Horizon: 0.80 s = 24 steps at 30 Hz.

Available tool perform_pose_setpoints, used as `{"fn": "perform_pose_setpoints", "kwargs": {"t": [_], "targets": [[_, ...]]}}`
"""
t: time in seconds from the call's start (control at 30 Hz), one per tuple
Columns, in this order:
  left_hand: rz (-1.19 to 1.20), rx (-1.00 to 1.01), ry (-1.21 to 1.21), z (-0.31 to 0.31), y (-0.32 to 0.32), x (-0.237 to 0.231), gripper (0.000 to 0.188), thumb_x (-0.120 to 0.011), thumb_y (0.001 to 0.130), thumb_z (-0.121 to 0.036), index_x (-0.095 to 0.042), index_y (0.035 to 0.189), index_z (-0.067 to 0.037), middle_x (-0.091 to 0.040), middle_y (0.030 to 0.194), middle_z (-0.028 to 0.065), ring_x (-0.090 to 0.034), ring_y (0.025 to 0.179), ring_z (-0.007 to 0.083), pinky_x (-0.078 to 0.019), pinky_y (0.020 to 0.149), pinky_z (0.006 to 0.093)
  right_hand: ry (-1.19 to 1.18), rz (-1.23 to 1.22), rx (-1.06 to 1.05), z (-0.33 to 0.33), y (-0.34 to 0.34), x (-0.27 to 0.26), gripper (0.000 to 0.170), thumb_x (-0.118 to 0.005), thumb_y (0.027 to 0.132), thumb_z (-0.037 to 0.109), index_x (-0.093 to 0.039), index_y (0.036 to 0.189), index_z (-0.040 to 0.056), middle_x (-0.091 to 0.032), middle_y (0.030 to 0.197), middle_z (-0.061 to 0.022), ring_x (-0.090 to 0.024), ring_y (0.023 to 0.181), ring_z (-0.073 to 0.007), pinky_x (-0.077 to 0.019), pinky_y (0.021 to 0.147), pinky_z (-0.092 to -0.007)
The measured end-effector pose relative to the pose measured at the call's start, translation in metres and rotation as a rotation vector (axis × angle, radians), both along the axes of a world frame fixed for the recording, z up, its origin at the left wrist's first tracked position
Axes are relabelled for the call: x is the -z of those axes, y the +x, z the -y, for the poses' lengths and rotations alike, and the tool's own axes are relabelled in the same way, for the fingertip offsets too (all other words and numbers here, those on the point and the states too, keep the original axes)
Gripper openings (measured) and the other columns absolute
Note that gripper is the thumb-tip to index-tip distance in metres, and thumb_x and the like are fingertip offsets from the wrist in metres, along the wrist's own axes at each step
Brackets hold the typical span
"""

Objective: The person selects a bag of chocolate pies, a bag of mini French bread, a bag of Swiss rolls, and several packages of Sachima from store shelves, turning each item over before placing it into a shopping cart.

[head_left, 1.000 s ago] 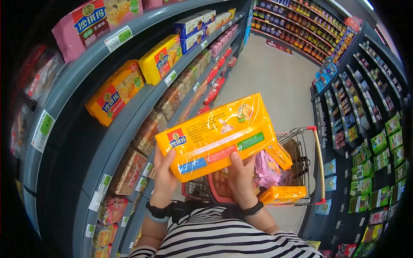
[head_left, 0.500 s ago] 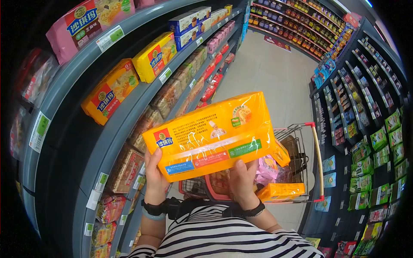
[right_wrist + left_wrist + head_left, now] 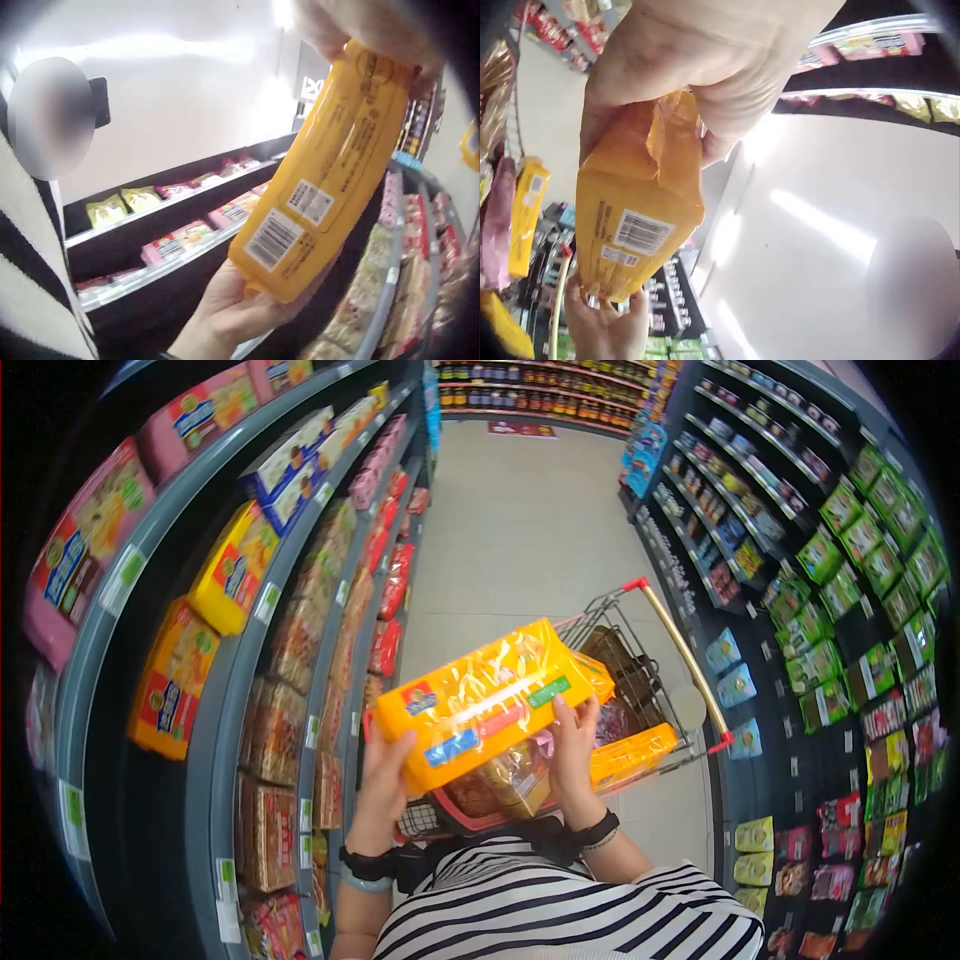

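In the head view a large yellow-orange package (image 3: 480, 705) is held between both hands, its printed side facing up. The left hand (image 3: 382, 775) grips its left end, thumb on top. At the lower right edge the right hand (image 3: 573, 750) pinches it, thumb on the near edge. The left wrist view shows the package (image 3: 630, 210) end-on with a barcode, the left hand (image 3: 705, 67) around its folded end. In the right wrist view the right hand (image 3: 367, 26) holds the package's (image 3: 322, 180) upper end, the left hand (image 3: 247, 311) the lower one.
Beneath the package stands a wire shopping cart (image 3: 655, 660) holding several packs, including an orange one (image 3: 632, 755). Packed shelves (image 3: 205, 690) line the left side; hanging green snack bags (image 3: 810, 665) line the right. The tiled floor (image 3: 500, 510) runs ahead between them.
The view has turned, so the shelves and aisle appear shifted left. Both hands still hold the package, which now appears smaller and lower, over the cart, with its top print blurred.
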<state>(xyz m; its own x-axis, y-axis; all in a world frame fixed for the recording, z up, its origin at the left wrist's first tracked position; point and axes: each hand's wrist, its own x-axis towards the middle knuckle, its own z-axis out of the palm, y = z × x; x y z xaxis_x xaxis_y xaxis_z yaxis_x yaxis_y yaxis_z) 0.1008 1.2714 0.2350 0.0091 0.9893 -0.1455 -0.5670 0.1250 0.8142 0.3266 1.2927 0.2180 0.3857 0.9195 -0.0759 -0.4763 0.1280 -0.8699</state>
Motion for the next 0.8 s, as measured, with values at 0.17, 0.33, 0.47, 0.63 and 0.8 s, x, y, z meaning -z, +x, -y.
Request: {"fn": "perform_pose_setpoints", "kwargs": {"t": [0.17,0.33,0.47,0.63,0.8], "targets": [[0.031,0.264,0.0,-0.035,0.075,0.034,0.047,-0.058,0.091,-0.013,-0.036,0.131,-0.007,-0.05,0.125,0.0068,-0.05,0.116,0.0178,-0.0406,0.098,0.0333,-0.088,0.459,0.389,-0.009,0.075,0.06,0.072,-0.063,0.087,0.018,-0.021,0.143,0.0017,-0.028,0.141,-0.0189,-0.033,0.129,-0.0283,-0.0302,0.104,-0.0382],[-0.11,0.569,-0.164,-0.037,0.109,0.028,0.062,-0.057,0.092,-0.019,-0.023,0.142,-0.006,-0.035,0.141,0.0108,-0.041,0.124,0.0178,-0.0384,0.1,0.0345,-0.395,0.994,0.453,-0.017,0.123,0.091,0.078,-0.07,0.08,0.023,-0.027,0.14,-0.0034,-0.019,0.147,-0.0241,-0.026,0.134,-0.0323,-0.0231,0.109,-0.037],[-0.095,0.497,-0.116,-0.044,0.08,0.046,0.061,-0.057,0.092,-0.021,-0.025,0.142,-0.003,-0.027,0.146,0.0145,-0.035,0.13,0.0208,-0.037,0.102,0.0332,-0.319,0.764,0.11,-0.023,0.108,0.113,0.064,-0.067,0.082,0.016,-0.038,0.136,-0.001,-0.048,0.126,-0.0128,-0.046,0.114,-0.0198,-0.0407,0.094,-0.0291],[-0.22,0.06,0.043,-0.042,0.02,0.013,0.038,-0.054,0.093,-0.014,-0.042,0.128,-0.003,-0.042,0.134,0.0106,-0.045,0.123,0.0213,-0.0401,0.1,0.0349,-0.036,0.634,-0.139,-0.046,0.043,0.073,0.051,-0.066,0.083,0.014,-0.047,0.127,-0.0022,-0.041,0.136,-0.0174,-0.038,0.128,-0.0271,-0.0308,0.105,-0.0342],[-0.529,-0.758,0.281,-0.033,-0.075,-0.014,0.048,-0.061,0.087,-0.009,-0.038,0.128,-0.003,-0.039,0.134,0.0105,-0.039,0.125,0.02,-0.0364,0.101,0.0349,0.159,0.563,-0.5,-0.055,-0.056,0.011,0.043,-0.064,0.083,0.005,-0.051,0.124,0.0005,-0.047,0.129,-0.0134,-0.044,0.122,-0.0216,-0.0372,0.099,-0.0303]]}}
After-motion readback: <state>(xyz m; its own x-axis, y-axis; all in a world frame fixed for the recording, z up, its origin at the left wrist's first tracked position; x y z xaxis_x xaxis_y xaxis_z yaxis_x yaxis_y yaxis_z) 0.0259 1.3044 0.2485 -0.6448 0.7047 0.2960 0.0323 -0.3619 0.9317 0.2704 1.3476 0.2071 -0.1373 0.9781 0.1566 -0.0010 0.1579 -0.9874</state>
